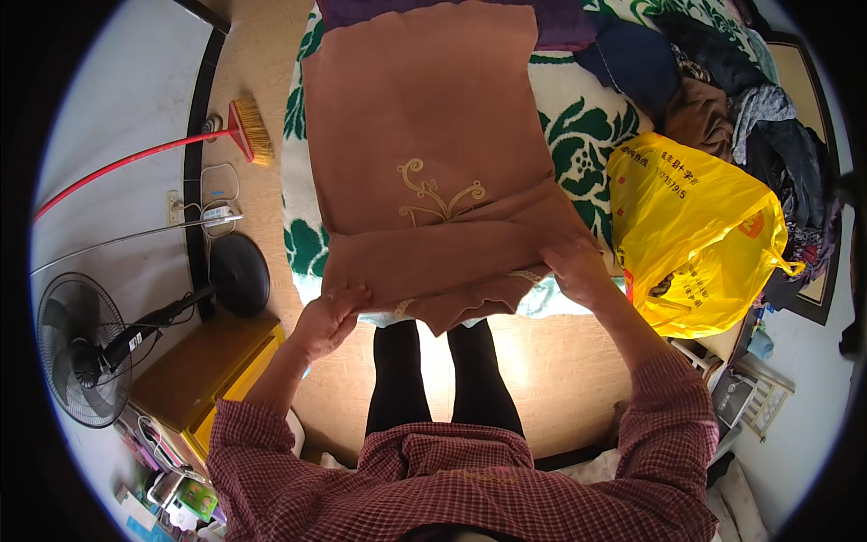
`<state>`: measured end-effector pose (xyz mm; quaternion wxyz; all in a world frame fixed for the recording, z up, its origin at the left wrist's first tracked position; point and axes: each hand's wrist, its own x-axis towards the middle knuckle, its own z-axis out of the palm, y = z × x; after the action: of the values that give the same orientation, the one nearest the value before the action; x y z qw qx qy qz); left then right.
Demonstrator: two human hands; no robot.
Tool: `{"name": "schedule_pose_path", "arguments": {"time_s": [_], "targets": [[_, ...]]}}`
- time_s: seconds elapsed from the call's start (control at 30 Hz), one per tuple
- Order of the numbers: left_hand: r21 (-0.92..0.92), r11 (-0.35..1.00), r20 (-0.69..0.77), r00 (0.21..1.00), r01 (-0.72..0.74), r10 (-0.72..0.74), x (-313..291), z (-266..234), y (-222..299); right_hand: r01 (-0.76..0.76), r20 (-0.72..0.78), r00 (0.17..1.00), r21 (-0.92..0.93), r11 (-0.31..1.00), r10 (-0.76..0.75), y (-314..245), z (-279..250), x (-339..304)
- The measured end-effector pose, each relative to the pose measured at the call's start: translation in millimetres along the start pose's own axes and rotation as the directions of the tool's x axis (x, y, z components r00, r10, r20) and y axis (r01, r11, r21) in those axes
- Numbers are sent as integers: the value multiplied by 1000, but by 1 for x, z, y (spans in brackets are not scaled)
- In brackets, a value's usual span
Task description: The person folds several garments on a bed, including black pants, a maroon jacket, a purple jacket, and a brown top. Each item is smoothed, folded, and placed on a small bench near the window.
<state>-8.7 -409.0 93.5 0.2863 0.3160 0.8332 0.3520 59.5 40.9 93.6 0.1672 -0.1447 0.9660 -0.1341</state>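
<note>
A brown garment (424,99) with a pale embroidered scroll lies flat on the bed, its near part folded over on itself. The near edge hangs slightly past the bed's front, with more pale embroidery partly showing there. At the fold's left corner my left hand (330,318) is closed on the cloth. My right hand (578,269) grips the fold's right side, fingers on top of the fabric and the thumb mostly hidden.
The bed has a white and green leaf-patterned cover (578,149). A yellow plastic bag (695,235) stands on the right, before a pile of dark clothes (777,135). To the left are a red broom (248,131), a fan (83,348) and a wooden cabinet (199,375).
</note>
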Motion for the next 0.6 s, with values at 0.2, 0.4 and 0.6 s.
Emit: {"name": "schedule_pose_path", "arguments": {"time_s": [0.2,0.4,0.6], "targets": [[-86,995,40,998,55,-52,2,-7,17,144,-196,972,52,988,-131,-11,-17,-10],[-57,987,109,983,153,-147,9,-11,12,-28,-149,989,-126,992,9,-14,49,14],[-184,869,234,879,460,-416,15,-28,4,-14,-60,998,-85,996,9,2,59,11]]}}
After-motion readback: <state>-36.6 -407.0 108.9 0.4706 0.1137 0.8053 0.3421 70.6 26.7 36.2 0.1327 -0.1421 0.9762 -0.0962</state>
